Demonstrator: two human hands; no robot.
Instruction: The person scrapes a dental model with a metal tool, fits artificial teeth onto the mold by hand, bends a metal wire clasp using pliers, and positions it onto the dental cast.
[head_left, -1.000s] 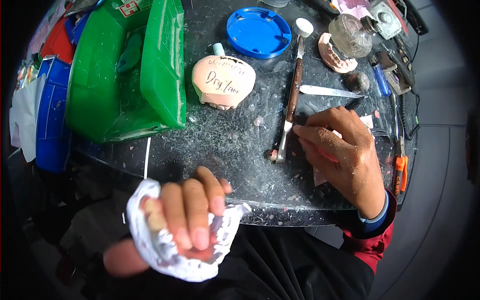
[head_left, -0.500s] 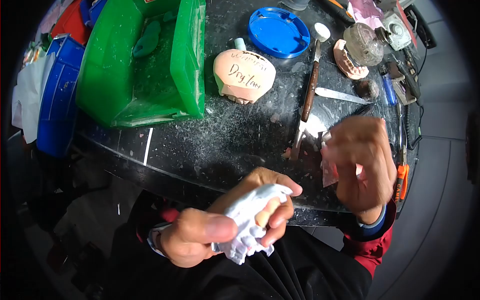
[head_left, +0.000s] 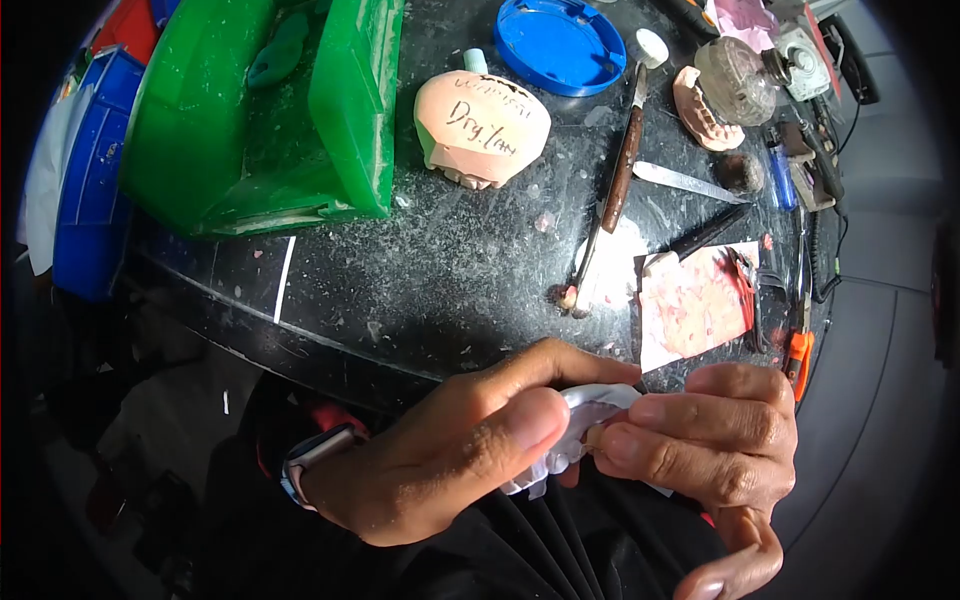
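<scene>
Where visible, white dental cast (head_left: 578,422)

The left hand (head_left: 430,465) curls in a grip, left thumb (head_left: 532,420) bent and left index finger (head_left: 560,360) reaching beyond it. Right of the left thumb, the right hand (head_left: 730,435) points two fingers (head_left: 648,410) toward it; one lower digit bends downward, apart from them.
</scene>
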